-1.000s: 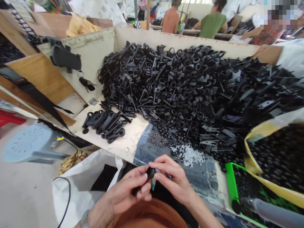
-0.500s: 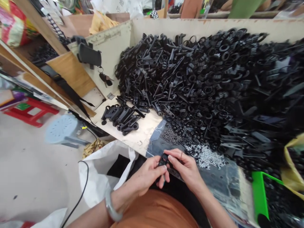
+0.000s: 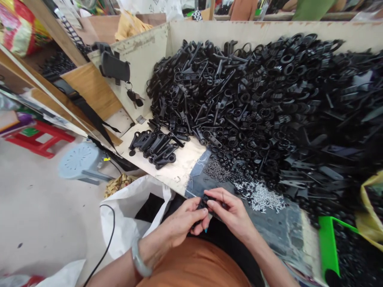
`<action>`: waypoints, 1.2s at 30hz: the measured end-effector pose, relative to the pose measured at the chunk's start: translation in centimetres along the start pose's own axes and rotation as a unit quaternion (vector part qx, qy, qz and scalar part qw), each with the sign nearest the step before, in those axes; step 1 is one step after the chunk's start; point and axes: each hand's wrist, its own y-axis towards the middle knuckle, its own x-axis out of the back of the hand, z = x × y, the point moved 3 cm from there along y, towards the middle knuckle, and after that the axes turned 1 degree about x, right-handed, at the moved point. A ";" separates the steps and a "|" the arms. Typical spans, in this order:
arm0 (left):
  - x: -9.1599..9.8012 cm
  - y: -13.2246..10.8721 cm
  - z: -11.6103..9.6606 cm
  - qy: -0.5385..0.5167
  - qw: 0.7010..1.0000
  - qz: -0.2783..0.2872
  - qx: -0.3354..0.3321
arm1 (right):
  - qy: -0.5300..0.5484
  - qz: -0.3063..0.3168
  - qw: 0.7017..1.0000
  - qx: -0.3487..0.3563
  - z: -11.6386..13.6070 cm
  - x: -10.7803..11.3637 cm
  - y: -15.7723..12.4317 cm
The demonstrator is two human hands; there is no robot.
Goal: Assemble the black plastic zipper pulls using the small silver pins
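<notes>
Two-handed hold on a small black part (image 3: 204, 202), which lies between the hands at the near edge of the bench. The left hand (image 3: 184, 221) is closed around the part from the left, thumb uppermost (a pale bangle (image 3: 138, 257) encircles that wrist). The right hand (image 3: 233, 211) meets the part's upper end with bent thumb and fingers; whether these pinch the part itself or a smaller piece cannot be told. Just right of the grip, silver pins (image 3: 263, 198) lie scattered on a dark mat (image 3: 254, 223); directly beyond it are small brownish pieces (image 3: 217, 170). Beyond and to its left, black handle-like pieces (image 3: 158, 148) lie side by side. Farther beyond rises a heap of black parts (image 3: 227, 95). Well right of the grip stands a green tray (image 3: 326, 243).
</notes>
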 end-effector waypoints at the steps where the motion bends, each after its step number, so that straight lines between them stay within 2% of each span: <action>1: 0.4 -0.1 0.0 0.015 1.000 -0.004 -0.013 | -0.021 0.000 1.000 0.004 0.3 0.2 -0.2; 3: 1.2 0.0 -0.6 0.071 0.995 -0.038 -0.066 | -0.062 -0.034 0.997 0.009 0.8 1.4 -0.5; 5: 1.7 0.4 -1.7 0.180 0.968 -0.104 -0.141 | -0.105 -0.120 0.987 0.006 1.0 3.4 -0.6; 6: 1.6 0.8 -2.4 0.251 0.942 -0.139 -0.173 | -0.127 -0.162 0.978 -0.001 1.0 4.5 -0.4; 8: 0.8 1.9 -3.7 0.407 0.869 -0.185 -0.213 | -0.170 -0.218 0.961 -0.026 0.8 6.4 0.1; 11: -1.3 4.2 -4.7 0.596 0.746 -0.200 -0.218 | -0.229 -0.236 0.943 -0.045 0.5 8.4 1.2; 12: -1.9 4.8 -4.9 0.633 0.717 -0.198 -0.217 | -0.250 -0.238 0.937 -0.042 0.4 8.8 1.5; 14: -2.6 5.8 -4.9 0.668 0.686 -0.194 -0.215 | -0.287 -0.243 0.926 -0.035 0.4 9.5 1.6; 17: -2.5 6.3 -4.7 0.677 0.678 -0.179 -0.223 | -0.311 -0.235 0.920 -0.035 0.0 10.0 1.3; 20: -1.8 6.3 -4.2 0.693 0.662 -0.165 -0.234 | -0.341 -0.191 0.920 -0.030 -0.6 9.7 1.0; 22: -1.5 6.2 -3.9 0.707 0.642 -0.159 -0.251 | -0.400 -0.161 0.902 -0.019 -0.9 9.2 1.1; 24: -1.3 6.0 -3.6 0.715 0.622 -0.155 -0.279 | -0.473 -0.144 0.869 -0.007 -1.1 8.6 1.5; 27: -1.1 5.7 -3.2 0.714 0.609 -0.154 -0.311 | -0.520 -0.132 0.844 0.002 -1.2 7.7 2.4; 31: -0.6 5.4 -3.2 0.704 0.607 -0.171 -0.327 | -0.517 -0.089 0.851 0.020 -0.7 6.3 3.0; 34: -0.2 5.1 -3.4 0.682 0.615 -0.194 -0.344 | -0.504 -0.053 0.861 0.046 -0.2 5.6 2.3; 36: -0.1 4.9 -3.4 0.666 0.624 -0.202 -0.356 | -0.482 -0.058 0.872 0.060 0.1 5.4 1.4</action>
